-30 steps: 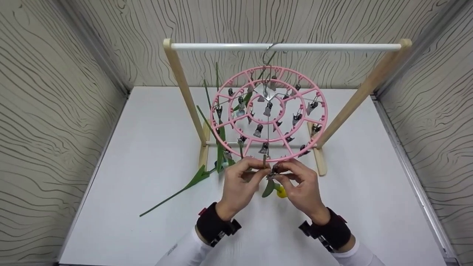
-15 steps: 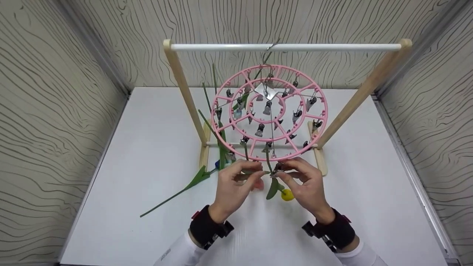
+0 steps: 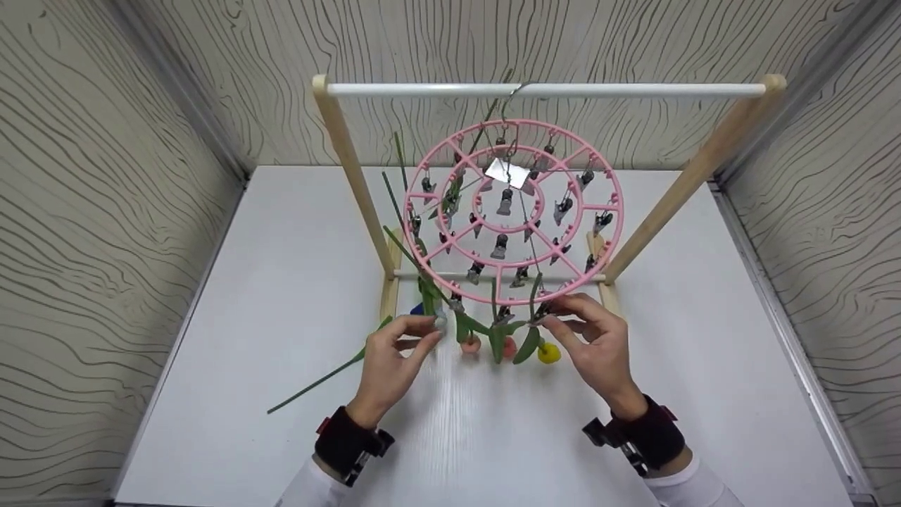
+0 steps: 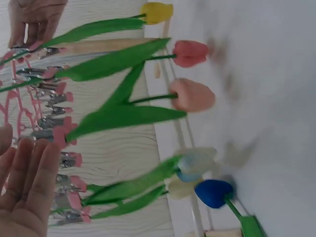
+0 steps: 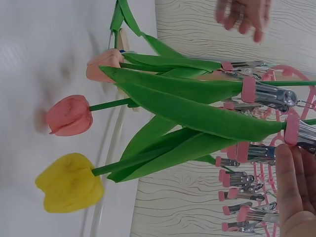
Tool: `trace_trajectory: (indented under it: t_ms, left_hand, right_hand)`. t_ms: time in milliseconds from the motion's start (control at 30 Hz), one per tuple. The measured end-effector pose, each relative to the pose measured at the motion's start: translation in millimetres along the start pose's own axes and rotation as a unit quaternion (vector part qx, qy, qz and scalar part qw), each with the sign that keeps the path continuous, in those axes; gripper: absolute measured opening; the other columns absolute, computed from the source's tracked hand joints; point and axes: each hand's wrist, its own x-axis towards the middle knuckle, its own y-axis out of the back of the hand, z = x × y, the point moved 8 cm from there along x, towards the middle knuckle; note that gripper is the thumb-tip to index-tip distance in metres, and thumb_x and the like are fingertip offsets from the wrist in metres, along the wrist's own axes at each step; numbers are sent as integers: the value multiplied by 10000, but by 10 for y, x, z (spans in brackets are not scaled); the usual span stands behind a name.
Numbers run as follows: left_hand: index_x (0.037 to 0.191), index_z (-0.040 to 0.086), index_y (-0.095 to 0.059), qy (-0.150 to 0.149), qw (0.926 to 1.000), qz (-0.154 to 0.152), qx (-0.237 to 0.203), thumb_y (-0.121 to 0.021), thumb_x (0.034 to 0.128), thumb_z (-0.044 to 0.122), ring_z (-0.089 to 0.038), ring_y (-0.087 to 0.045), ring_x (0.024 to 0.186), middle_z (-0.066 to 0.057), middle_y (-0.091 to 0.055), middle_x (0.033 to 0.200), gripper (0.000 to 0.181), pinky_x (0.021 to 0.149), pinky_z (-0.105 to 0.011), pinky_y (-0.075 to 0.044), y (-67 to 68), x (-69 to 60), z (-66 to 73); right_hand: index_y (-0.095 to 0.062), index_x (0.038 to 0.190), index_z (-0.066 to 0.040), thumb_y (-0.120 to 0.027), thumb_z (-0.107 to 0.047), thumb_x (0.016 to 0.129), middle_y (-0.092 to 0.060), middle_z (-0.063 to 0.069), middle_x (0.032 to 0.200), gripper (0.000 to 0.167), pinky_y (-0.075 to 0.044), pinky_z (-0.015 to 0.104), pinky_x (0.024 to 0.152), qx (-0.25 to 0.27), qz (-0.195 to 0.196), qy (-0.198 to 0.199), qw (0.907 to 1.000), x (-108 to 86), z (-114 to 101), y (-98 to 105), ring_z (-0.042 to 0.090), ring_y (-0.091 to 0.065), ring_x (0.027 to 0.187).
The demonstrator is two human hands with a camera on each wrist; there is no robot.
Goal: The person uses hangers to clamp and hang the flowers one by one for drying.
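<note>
My right hand (image 3: 598, 345) holds a metal clip (image 5: 292, 129) with pink tips at the near rim of the round pink clip hanger (image 3: 517, 303). A yellow tulip (image 5: 71, 182) hangs head down there on its green stem. Beside it hang a pink tulip (image 4: 190, 53) and a peach tulip (image 4: 193, 95), each clipped by the stem. My left hand (image 3: 394, 362) is to the left of them, its fingers extended with nothing between them in the left wrist view. Pale tulips (image 4: 197, 163) hang farther left.
A wooden stand with a white bar (image 3: 633, 90) carries the hanger by its hook. On the white table (image 3: 267, 296), at the left, lies a blue tulip (image 4: 215, 193) with a long green stem (image 3: 313, 384). Many clips hang without flowers.
My left hand has left the clip area and moved left. The hanger has turned slightly, the yellow tulip shifting right and the pink and peach tulips coming into view. My right hand stays near its clip.
</note>
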Motion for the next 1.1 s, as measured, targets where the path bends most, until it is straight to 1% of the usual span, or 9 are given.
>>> trace_trajectory:
  t_ms: [167,333,433,500,667,767,867,967,1100]
  left_hand:
    - [1168,24,-763,506,9950,-103,853,-814,973,96,-252,-807,945,-133,-823,1049,215,838,-393,-700,165,-77,-343]
    - [1167,7,-756,977,9828,-181,1556,-819,957,60,-298,-805,1003,-154,-818,1096,225,887,-453,-684,309,-184,-686]
    - [1160,-1,-759,1363,9691,-248,2042,-823,950,53,-309,-792,1024,-149,-801,1084,226,901,-456,-672,382,-260,-890]
    - [1154,1,-768,1667,9557,-332,2402,-826,944,54,-294,-774,1027,-133,-786,1064,224,898,-457,-665,423,-309,-1018]
    - [1194,-25,-764,2088,9278,-527,3047,-809,941,23,-319,-724,1051,-165,-754,1082,262,886,-480,-647,521,-406,-1251]
    - [1210,-37,-758,2157,9185,-541,3268,-787,953,6,-329,-706,1054,-171,-741,1079,263,885,-474,-640,582,-449,-1336]
    - [1159,-37,-772,2079,9141,-516,3442,-771,960,-12,-324,-692,1019,-164,-730,1030,201,855,-458,-639,625,-465,-1366]
    - [1082,-30,-792,1894,9118,-509,3608,-774,951,-29,-307,-677,955,-155,-719,971,132,799,-442,-632,647,-460,-1357]
    - [996,-15,-803,1587,9128,-490,3731,-788,938,-42,-281,-664,873,-141,-710,892,66,722,-406,-622,653,-453,-1320]
  right_hand:
    - [-691,1173,207,-641,257,905,-798,-81,1140,277,-652,163,837,14,62,-139,9999,10,38,68,28,-768,1019]
    - [-679,1183,219,-623,258,917,-799,-63,1145,275,-654,169,836,123,126,-150,9997,14,62,115,44,-759,1033]
    - [-675,1181,228,-623,259,917,-799,-62,1145,272,-655,170,831,117,187,-118,9997,10,75,141,47,-753,1030]
    - [-678,1178,228,-623,260,917,-799,-58,1138,268,-658,177,834,131,240,-112,9996,4,87,161,48,-754,1024]
    - [-686,1172,215,-622,249,930,-800,-19,1099,253,-665,195,838,187,359,-173,9990,-12,128,224,55,-760,1002]
    - [-673,1178,228,-616,237,945,-799,2,1094,240,-668,203,843,217,409,-213,9987,-14,148,259,60,-762,1001]
    - [-656,1184,251,-608,225,959,-797,-2,1106,232,-670,211,846,220,441,-229,9985,-9,164,287,59,-766,1003]
    - [-649,1209,258,-604,219,967,-796,-22,1133,249,-671,216,848,229,467,-255,9983,-3,184,314,56,-766,1006]
    - [-664,1240,233,-603,212,978,-795,-45,1166,270,-669,214,849,278,516,-337,9977,4,226,353,54,-761,1007]
